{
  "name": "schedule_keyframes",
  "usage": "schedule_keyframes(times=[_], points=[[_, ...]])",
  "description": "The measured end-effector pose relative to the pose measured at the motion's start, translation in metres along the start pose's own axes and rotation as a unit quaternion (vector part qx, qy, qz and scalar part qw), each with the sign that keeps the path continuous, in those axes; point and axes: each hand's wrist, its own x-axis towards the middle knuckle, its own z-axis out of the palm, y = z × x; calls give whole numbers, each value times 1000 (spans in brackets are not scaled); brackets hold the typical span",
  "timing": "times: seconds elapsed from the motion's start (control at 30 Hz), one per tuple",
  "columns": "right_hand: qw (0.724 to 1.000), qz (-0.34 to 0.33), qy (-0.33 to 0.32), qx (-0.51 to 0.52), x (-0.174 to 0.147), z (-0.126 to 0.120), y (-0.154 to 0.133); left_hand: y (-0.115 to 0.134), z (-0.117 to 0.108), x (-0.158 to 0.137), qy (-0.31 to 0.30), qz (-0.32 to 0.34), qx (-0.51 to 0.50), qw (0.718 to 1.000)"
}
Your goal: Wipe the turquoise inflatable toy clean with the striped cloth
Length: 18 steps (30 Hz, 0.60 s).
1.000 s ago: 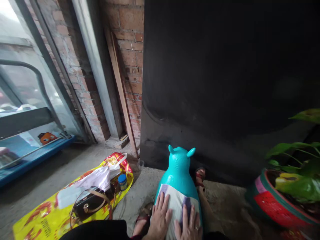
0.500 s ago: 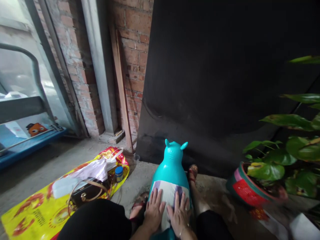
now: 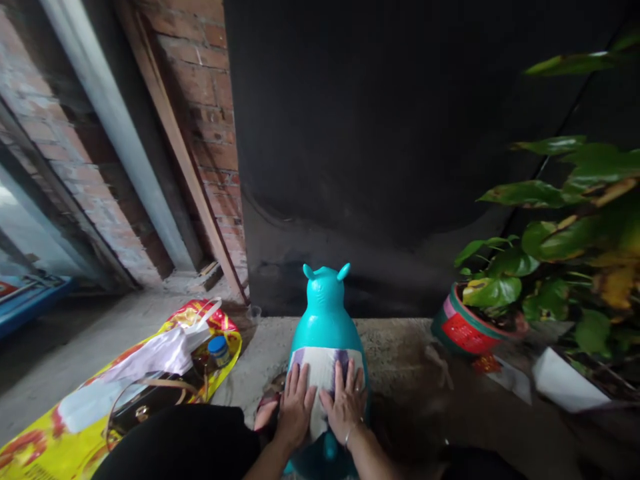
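Between my legs stands a turquoise inflatable animal toy [image 3: 326, 327], its two small ears pointing up and its head away from me. A white cloth with purple stripes [image 3: 317, 380] lies across its back. My left hand [image 3: 297, 403] rests flat on the left part of the cloth, fingers stretched forward. On the right part lies my right hand [image 3: 346, 400], also flat with fingers apart, a bracelet at its wrist. Neither hand grips anything. A short turquoise nub shows behind the cloth, between my wrists.
A yellow and red plastic sheet [image 3: 37, 443] at left carries a handbag [image 3: 143, 410], a white cloth [image 3: 155, 357] and a blue-lidded jar [image 3: 219, 350]. A black panel [image 3: 370, 153] stands ahead. At right are a potted plant [image 3: 467, 333] and a white container [image 3: 565, 383].
My view has turned right, so the surroundings shift left. My right foot, seen beside the toy before, no longer shows. Both hands stay flat on the cloth.
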Motion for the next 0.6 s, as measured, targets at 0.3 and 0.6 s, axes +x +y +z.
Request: schedule_keyframes(times=[0.3,0.6], points=[[997,-64,43,0,-2,-4,1,-10,12,0,12,-42,0,999],[994,-106,27,-27,60,-13,-20,-18,2,63,-33,-31,-33,998]])
